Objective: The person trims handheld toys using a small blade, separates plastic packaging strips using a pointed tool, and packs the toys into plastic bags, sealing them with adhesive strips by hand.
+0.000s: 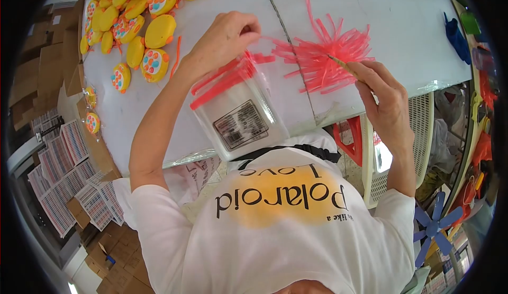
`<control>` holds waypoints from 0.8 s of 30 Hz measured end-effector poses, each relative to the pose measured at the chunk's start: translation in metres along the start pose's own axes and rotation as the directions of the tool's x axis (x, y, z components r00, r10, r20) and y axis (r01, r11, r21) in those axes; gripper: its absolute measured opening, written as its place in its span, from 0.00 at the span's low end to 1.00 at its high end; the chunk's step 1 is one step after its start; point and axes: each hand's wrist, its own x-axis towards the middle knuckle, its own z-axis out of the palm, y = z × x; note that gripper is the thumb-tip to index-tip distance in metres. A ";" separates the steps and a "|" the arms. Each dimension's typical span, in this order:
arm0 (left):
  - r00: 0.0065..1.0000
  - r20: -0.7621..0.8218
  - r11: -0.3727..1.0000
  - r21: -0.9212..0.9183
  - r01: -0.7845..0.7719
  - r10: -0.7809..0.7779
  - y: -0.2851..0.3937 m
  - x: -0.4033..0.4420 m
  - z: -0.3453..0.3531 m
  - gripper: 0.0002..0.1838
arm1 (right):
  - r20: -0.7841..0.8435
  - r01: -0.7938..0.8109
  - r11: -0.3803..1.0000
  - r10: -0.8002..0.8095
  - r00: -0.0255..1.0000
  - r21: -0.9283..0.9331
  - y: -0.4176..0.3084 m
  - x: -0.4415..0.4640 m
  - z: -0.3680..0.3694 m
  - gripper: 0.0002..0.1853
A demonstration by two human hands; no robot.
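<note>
Clear plastic bags (pixel 238 106) lie in an overlapping stack at the near edge of the white table (pixel 402 24), in the middle of the frame. Their red edges face away from the body, probably so that the openings or closures stay within easy reach of the fingers, and the lower end slants towards the wearer's lap. The left hand (pixel 225 34) is bent over that red edge, its fingers curled and drawn narrow; a thin pinkish strand seems to run from the fingertips, though whether it is truly pinched cannot be told. The right hand (pixel 381 90) is closed around a slender yellowish stick (pixel 345 67), held rather like a pencil, which leaves the tip free over the pink strips (pixel 330 56), right of centre at the top.

Those strips are narrow, glossy and slightly see-through, fanned out like loose straw across the dark seam. The bags look smooth and slick, with bright reflections and a black printed panel. At the upper left, rounded yellow toys (pixel 160 31) are heaped together, some with smooth plain backs, others showing raised orange and blue dots on white.
</note>
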 end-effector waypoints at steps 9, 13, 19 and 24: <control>0.903 -0.407 0.985 -0.035 -0.168 0.140 0.008 0.077 0.075 0.10 | -0.210 -0.040 0.977 -0.005 0.978 -0.212 0.036 0.042 0.002 0.14; 0.931 -0.329 0.988 0.063 -0.144 0.157 0.022 0.056 0.084 0.15 | -0.073 0.047 0.964 -0.068 0.995 -0.263 0.055 0.073 0.021 0.15; 0.936 -0.307 0.982 0.119 -0.144 0.174 0.022 0.041 0.092 0.20 | 0.101 0.128 0.928 -0.099 0.990 -0.349 0.072 0.088 0.022 0.15; 0.941 -0.264 0.977 0.085 -0.195 0.211 0.038 0.020 0.106 0.19 | 0.079 0.028 0.942 -0.002 0.997 -0.333 0.077 0.033 0.002 0.15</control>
